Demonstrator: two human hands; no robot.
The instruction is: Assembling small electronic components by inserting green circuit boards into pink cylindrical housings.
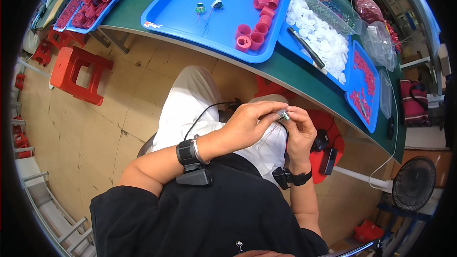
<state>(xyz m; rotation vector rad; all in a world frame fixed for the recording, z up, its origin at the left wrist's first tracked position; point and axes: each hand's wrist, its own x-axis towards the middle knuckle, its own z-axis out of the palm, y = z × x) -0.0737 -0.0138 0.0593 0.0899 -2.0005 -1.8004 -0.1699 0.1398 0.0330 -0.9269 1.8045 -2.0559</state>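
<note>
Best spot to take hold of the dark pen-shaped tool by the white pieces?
Probably mid-barrel on the pen-shaped tool, from above on the wearer's side, grip across its length: it's slim, straight, lies slantwise with its upper side exposed, and loose white pieces crowd its far side.

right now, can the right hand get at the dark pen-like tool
Probably yes: the dark pen-like tool lies uncovered, though the right hand is busy with a small part.
</note>
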